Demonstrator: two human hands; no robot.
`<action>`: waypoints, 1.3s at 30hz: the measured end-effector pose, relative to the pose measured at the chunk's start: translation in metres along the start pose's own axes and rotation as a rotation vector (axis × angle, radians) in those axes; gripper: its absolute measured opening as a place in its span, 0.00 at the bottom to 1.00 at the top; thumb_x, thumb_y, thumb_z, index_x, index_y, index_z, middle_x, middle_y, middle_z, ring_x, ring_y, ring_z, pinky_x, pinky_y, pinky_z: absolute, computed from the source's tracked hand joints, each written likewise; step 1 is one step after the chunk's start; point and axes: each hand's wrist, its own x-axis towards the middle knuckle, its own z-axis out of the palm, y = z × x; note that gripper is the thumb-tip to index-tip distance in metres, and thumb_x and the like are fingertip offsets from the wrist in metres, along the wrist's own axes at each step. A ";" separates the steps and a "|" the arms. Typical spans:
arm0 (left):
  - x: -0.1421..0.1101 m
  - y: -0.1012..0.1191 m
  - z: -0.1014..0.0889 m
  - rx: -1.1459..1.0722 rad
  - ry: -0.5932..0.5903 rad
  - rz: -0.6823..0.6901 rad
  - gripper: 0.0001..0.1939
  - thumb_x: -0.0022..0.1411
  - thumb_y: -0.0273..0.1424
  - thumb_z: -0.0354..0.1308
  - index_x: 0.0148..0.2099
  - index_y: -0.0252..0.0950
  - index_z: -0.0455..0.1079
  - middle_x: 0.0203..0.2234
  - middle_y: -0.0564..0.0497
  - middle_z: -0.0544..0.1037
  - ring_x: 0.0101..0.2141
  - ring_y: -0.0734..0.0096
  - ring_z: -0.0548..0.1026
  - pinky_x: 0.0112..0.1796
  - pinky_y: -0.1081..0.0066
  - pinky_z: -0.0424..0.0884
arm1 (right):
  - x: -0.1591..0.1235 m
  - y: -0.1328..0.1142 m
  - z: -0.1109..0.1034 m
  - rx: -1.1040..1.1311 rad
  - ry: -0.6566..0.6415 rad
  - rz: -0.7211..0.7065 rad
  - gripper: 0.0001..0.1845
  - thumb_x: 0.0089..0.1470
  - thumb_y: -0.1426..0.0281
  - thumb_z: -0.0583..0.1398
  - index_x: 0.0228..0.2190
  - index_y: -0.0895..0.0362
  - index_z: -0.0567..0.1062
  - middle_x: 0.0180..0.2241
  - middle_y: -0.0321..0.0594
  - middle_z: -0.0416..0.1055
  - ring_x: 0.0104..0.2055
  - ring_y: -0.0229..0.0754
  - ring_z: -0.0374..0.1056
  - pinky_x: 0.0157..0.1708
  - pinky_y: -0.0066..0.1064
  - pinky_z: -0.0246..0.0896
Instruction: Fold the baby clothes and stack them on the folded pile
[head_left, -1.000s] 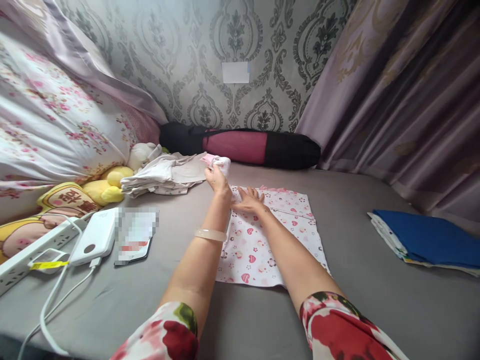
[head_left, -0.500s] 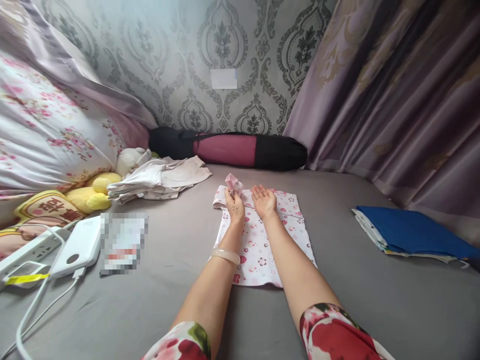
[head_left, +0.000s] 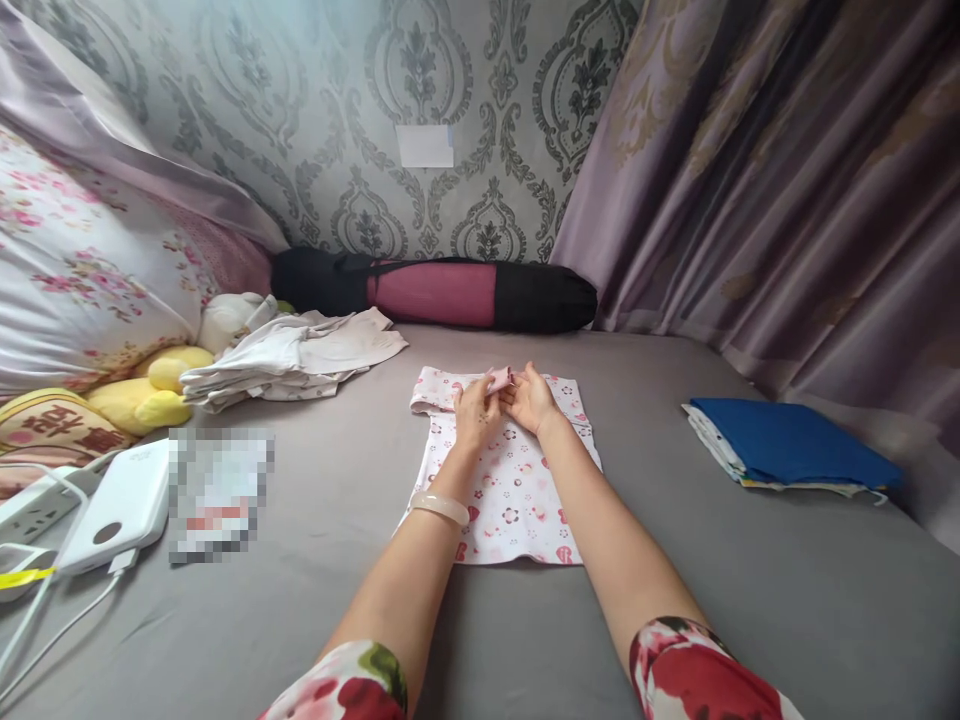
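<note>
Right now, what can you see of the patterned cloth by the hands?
The patterned cloth looks soft, white with pink hearts and flowers. It lies mostly flat on the grey sheet, a sleeve-like part jutting far left. The left hand pinches its pink edging; the right hand is beside that, contact unclear.

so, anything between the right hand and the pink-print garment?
Nothing visible: the right hand is over the pink-print garment, fingertips by its raised pink end, which the left hand pinches. The pale clothes pile lies off to the left, the blue folded cloth off to the right.
</note>
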 end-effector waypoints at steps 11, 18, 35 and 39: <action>-0.008 0.007 -0.001 0.076 -0.057 0.115 0.18 0.55 0.23 0.51 0.47 0.40 0.71 0.50 0.48 0.78 0.53 0.66 0.73 0.65 0.56 0.43 | -0.010 0.016 -0.010 0.157 0.106 -0.047 0.23 0.41 0.83 0.61 0.42 0.57 0.72 0.26 0.30 0.71 0.28 0.35 0.70 0.37 0.28 0.71; -0.012 0.010 -0.003 0.167 -0.058 0.253 0.16 0.59 0.25 0.50 0.48 0.40 0.69 0.49 0.46 0.78 0.53 0.65 0.73 0.64 0.58 0.50 | -0.002 0.003 -0.036 0.009 0.377 -0.168 0.44 0.40 0.79 0.58 0.61 0.53 0.61 0.31 0.32 0.73 0.32 0.37 0.72 0.36 0.30 0.73; -0.007 0.004 0.003 0.416 0.029 -0.061 0.20 0.67 0.26 0.40 0.54 0.32 0.68 0.54 0.37 0.74 0.60 0.54 0.66 0.63 0.50 0.52 | -0.012 -0.001 -0.086 -0.304 0.576 -0.095 0.27 0.41 0.79 0.56 0.45 0.58 0.77 0.36 0.40 0.77 0.28 0.35 0.70 0.28 0.24 0.68; -0.005 -0.001 0.004 0.451 0.041 -0.144 0.22 0.67 0.28 0.41 0.59 0.30 0.66 0.60 0.34 0.68 0.63 0.51 0.62 0.63 0.48 0.52 | -0.004 0.011 -0.097 -0.461 0.611 -0.054 0.25 0.38 0.80 0.57 0.42 0.59 0.79 0.39 0.43 0.78 0.32 0.40 0.73 0.33 0.30 0.70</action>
